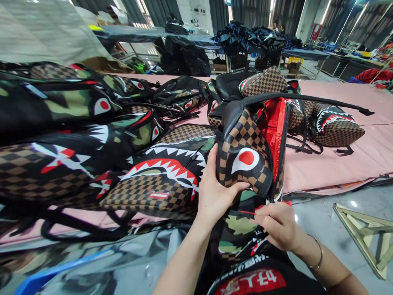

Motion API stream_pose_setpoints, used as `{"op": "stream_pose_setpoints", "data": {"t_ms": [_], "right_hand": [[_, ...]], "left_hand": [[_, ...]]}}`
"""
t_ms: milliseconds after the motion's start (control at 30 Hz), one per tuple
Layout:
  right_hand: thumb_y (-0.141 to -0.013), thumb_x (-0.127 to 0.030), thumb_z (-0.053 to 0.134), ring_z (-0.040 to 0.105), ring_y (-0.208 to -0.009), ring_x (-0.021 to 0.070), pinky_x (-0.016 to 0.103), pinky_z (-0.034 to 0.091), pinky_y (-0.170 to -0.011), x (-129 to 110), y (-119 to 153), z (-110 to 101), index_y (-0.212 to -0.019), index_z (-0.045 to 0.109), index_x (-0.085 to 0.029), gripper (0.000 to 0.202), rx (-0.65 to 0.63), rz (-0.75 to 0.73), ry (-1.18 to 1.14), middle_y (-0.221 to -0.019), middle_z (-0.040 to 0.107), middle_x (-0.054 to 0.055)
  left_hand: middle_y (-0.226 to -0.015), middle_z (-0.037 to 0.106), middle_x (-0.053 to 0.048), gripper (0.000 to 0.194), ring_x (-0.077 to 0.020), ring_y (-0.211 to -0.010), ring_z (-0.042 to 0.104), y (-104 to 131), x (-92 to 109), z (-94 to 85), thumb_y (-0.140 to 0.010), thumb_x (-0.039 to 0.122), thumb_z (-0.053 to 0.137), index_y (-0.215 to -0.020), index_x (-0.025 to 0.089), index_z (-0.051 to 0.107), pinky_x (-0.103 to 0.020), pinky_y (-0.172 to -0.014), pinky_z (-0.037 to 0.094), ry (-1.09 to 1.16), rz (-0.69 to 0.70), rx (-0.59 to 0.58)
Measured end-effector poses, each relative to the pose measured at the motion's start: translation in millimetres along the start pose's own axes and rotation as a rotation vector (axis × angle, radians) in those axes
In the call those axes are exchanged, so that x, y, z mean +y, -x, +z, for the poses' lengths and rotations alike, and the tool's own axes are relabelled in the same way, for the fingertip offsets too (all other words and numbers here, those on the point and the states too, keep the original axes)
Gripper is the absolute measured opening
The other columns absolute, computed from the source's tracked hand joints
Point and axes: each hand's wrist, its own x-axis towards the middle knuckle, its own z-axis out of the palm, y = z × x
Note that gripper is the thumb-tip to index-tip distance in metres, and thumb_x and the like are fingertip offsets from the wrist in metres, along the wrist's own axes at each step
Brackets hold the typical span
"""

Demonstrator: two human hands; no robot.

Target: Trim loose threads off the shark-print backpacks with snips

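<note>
In front of me stands a backpack (247, 139) in brown and black checks with camouflage below and a red and white eye. Its main compartment gapes, showing red lining (274, 127) and a black zipper along the edge. My left hand (216, 184) grips the side of this backpack, thumb across its front. Lower down, my right hand (278, 223) is closed at the backpack's edge, beside the zipper's lower end and a strip of red trim. Any zipper pull between its fingers is hidden. A black strap (322, 100) sticks out to the right behind the opening.
Several similar shark-mouth backpacks lie to the left, one (166, 172) right beside my left hand. More checked bags (337, 127) rest behind on the pink-covered table (325, 164). A wooden triangular frame (368, 233) is on the floor at right. Dark fabric heaps (236, 37) cover tables behind.
</note>
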Motion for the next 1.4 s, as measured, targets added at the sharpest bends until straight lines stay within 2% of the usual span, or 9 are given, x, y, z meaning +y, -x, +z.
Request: {"op": "stream_pose_setpoints", "data": {"t_ms": [400, 500, 600, 667, 933, 1033, 1167, 1233, 1400], "right_hand": [[-0.085, -0.01, 0.046, 0.058, -0.062, 0.0103, 0.021, 0.042, -0.054, -11, 0, -7, -0.072, 0.052, -0.017, 0.016, -0.098, 0.027, 0.031, -0.067, 0.061, 0.001], [-0.084, -0.012, 0.047, 0.059, -0.067, 0.0115, 0.022, 0.045, -0.058, -17, 1, -7, -0.084, 0.055, -0.017, 0.009, -0.133, 0.147, 0.06, -0.077, 0.063, 0.003], [-0.082, -0.006, 0.042, 0.061, -0.078, 0.0137, 0.024, 0.049, -0.065, -23, -2, -6, -0.107, 0.054, -0.016, 0.03, -0.178, 0.226, 0.157, -0.097, 0.064, 0.007], [-0.078, -0.003, 0.039, 0.062, -0.078, 0.0136, 0.024, 0.049, -0.065, -25, -5, -5, -0.111, 0.054, -0.018, 0.039, -0.168, 0.217, 0.19, -0.098, 0.065, 0.006], [-0.07, -0.003, 0.039, 0.056, -0.059, 0.0126, 0.025, 0.043, -0.053, -30, -2, -5, -0.094, 0.056, -0.018, 0.034, -0.097, 0.144, -0.009, -0.071, 0.062, 0.001], [-0.074, -0.004, 0.04, 0.056, -0.062, 0.0135, 0.025, 0.043, -0.054, -35, -2, -10, -0.095, 0.056, -0.018, 0.03, -0.135, 0.169, 0.018, -0.072, 0.062, 0.002], [-0.079, -0.001, 0.039, 0.061, -0.078, 0.014, 0.024, 0.047, -0.064, -38, 3, -12, -0.11, 0.053, -0.017, 0.037, -0.196, 0.24, 0.044, -0.088, 0.066, 0.005], [-0.08, -0.001, 0.037, 0.061, -0.081, 0.0134, 0.023, 0.047, -0.065, -37, 10, -7, -0.109, 0.054, -0.019, 0.038, -0.141, 0.274, 0.019, -0.092, 0.066, 0.005], [-0.079, -0.01, 0.053, 0.059, -0.062, 0.0109, 0.022, 0.044, -0.055, -35, 25, 16, -0.084, 0.06, -0.02, 0.014, 0.151, 0.29, -0.024, -0.071, 0.064, 0.001]], "left_hand": [[-0.105, 0.062, 0.002, 0.086, -0.0233, -0.095, 0.061, -2, 5, 8.6, -0.05, 0.02, 0.08, -0.126, 0.032, 0.041, -0.037, -0.087, 0.048, -0.063, -0.037, -0.073], [-0.115, 0.058, -0.003, 0.09, -0.0264, -0.106, 0.056, -3, -1, 4.2, -0.048, 0.028, 0.082, -0.127, 0.029, 0.039, -0.041, -0.093, 0.044, -0.058, 0.024, -0.089], [-0.126, 0.05, -0.008, 0.101, -0.029, -0.115, 0.049, -3, -7, -1.5, -0.048, 0.038, 0.081, -0.134, 0.025, 0.03, -0.045, -0.097, 0.04, -0.018, 0.095, -0.142], [-0.129, 0.047, -0.01, 0.105, -0.0297, -0.118, 0.047, -2, -9, -3.8, -0.05, 0.04, 0.081, -0.137, 0.024, 0.025, -0.046, -0.098, 0.038, 0.001, 0.117, -0.175], [-0.11, 0.058, -0.004, 0.082, -0.0261, -0.106, 0.054, 9, -1, 10.3, -0.055, 0.024, 0.078, -0.128, 0.029, 0.042, -0.041, -0.09, 0.045, -0.099, 0.006, -0.062], [-0.112, 0.057, -0.004, 0.082, -0.0255, -0.107, 0.053, 8, 0, 11.3, -0.055, 0.025, 0.078, -0.128, 0.028, 0.041, -0.04, -0.09, 0.045, -0.102, 0.017, -0.077], [-0.116, 0.057, -0.004, 0.087, -0.0267, -0.109, 0.052, 5, -3, 4.9, -0.051, 0.028, 0.08, -0.129, 0.028, 0.04, -0.042, -0.093, 0.043, -0.077, 0.011, -0.064], [-0.118, 0.057, -0.004, 0.089, -0.0274, -0.111, 0.052, 7, -7, 1.8, -0.051, 0.03, 0.081, -0.13, 0.029, 0.039, -0.043, -0.095, 0.042, -0.06, 0.011, -0.047], [-0.126, 0.053, -0.005, 0.092, -0.0285, -0.115, 0.049, 19, -13, -2.2, -0.05, 0.036, 0.081, -0.131, 0.029, 0.038, -0.042, -0.099, 0.039, -0.042, 0.009, 0.003]]}}
